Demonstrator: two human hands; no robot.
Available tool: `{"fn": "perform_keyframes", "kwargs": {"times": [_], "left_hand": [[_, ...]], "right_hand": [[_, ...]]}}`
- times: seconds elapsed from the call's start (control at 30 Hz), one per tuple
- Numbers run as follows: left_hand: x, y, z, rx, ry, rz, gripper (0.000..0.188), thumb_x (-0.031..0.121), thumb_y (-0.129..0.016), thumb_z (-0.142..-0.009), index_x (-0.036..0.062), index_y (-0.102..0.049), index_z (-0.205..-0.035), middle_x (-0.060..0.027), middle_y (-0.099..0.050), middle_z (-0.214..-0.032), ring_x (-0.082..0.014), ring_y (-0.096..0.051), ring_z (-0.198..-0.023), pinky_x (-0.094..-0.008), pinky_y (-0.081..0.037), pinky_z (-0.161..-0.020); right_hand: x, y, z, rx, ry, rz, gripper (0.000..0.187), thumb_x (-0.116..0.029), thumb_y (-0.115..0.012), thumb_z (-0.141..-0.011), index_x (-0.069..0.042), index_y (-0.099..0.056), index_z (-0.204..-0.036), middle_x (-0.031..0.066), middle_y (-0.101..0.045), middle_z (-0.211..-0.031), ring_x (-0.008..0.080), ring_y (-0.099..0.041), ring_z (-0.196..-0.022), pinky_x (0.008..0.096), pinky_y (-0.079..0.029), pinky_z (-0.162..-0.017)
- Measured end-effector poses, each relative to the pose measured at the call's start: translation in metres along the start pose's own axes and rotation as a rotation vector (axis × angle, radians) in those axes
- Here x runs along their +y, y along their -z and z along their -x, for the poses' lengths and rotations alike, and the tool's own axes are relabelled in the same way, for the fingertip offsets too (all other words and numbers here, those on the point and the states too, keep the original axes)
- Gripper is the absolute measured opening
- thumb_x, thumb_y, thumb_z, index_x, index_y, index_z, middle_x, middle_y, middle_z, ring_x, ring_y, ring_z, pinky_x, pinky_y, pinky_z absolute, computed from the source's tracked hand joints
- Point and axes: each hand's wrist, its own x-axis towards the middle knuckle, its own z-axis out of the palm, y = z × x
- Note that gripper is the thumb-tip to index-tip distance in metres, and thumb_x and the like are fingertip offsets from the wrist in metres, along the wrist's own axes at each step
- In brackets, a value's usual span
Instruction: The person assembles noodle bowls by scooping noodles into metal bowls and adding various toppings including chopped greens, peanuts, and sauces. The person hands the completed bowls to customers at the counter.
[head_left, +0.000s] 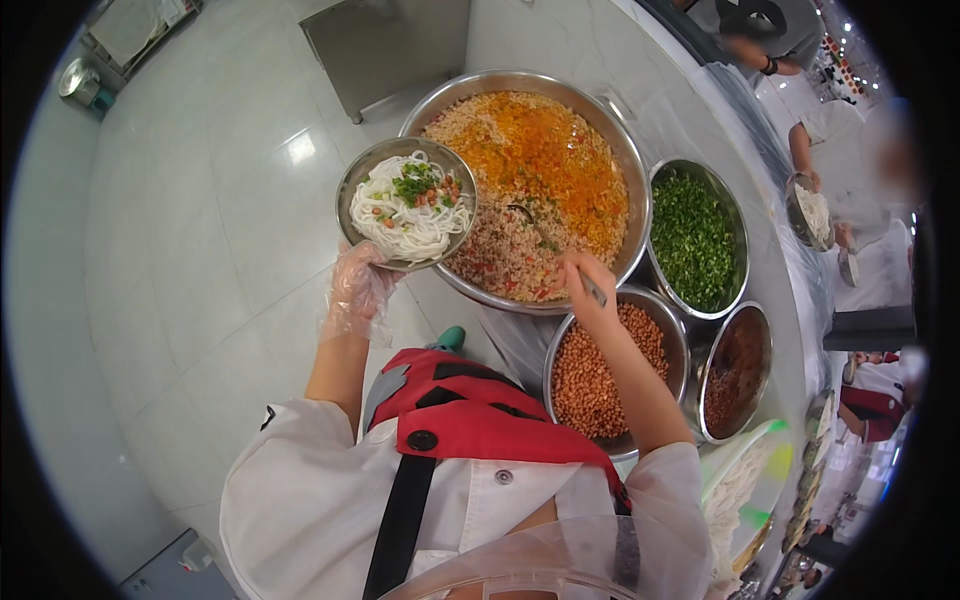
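My left hand (362,282), in a clear plastic glove, grips the near rim of a metal bowl (348,215). White noodles (405,235) fill it, topped with chopped greens and peanuts. The bowl is held beside and partly over the left edge of a wide metal basin (640,185). My bare right hand (590,287) is closed round the handle of a spoon (547,235). The spoon's head rests in the minced, oily topping (500,255) inside the basin, where orange oil covers the far part.
Right of the basin stand a bowl of chopped greens (695,240), a bowl of peanuts (610,385) and a bowl of dark red sauce (735,375). A container of white noodles (735,490) sits at lower right. Other people (840,150) stand beyond the counter; one holds a bowl (808,212).
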Motion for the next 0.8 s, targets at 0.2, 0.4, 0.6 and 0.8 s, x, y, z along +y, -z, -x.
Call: {"fn": "perform_keyframes", "kwargs": {"times": [0.2,0.4,0.6,0.8], "left_hand": [[0.001,0.001,-0.002,0.025,-0.022,0.004,0.072,-0.003,-0.044,-0.061,0.005,-0.029,-0.131,-0.0205,-0.049,-0.12,-0.038,-0.059,-0.098,-0.0498,-0.056,-0.073],[0.003,0.002,-0.002,0.0,-0.017,-0.021,0.069,-0.003,-0.044,-0.063,-0.0005,-0.029,-0.13,-0.024,-0.047,-0.122,-0.0405,-0.057,-0.102,-0.0535,-0.054,-0.079],[0.001,0.002,-0.001,0.014,0.009,0.024,0.07,-0.003,-0.043,-0.062,0.0017,-0.028,-0.13,-0.0221,-0.048,-0.121,-0.0392,-0.059,-0.099,-0.0523,-0.055,-0.076],[0.001,-0.006,-0.003,-0.024,0.001,-0.074,0.068,-0.002,-0.044,-0.062,0.0024,-0.03,-0.128,-0.0225,-0.05,-0.118,-0.0386,-0.06,-0.096,-0.0502,-0.056,-0.074]], "right_hand": [[-0.018,-0.001,0.029,-0.043,0.114,0.104,0.01,0.004,-0.054,-0.083,0.004,-0.057,-0.093,0.0147,-0.057,-0.083,0.0276,-0.056,-0.07,0.0332,-0.045,-0.065],[-0.02,-0.005,0.036,-0.016,0.082,0.063,0.011,0.005,-0.053,-0.083,0.005,-0.057,-0.093,0.0148,-0.057,-0.085,0.0258,-0.056,-0.069,0.0329,-0.046,-0.064],[-0.025,-0.008,0.033,0.11,-0.196,-0.119,0.011,-0.003,-0.051,-0.089,0.004,-0.057,-0.094,0.0132,-0.059,-0.083,0.0169,-0.059,-0.062,0.0291,-0.048,-0.062],[-0.006,0.032,-0.005,0.371,-0.605,-0.483,0.023,-0.017,-0.046,-0.094,0.005,-0.054,-0.095,0.0144,-0.061,-0.079,0.0154,-0.059,-0.059,0.0265,-0.047,-0.058]]}}
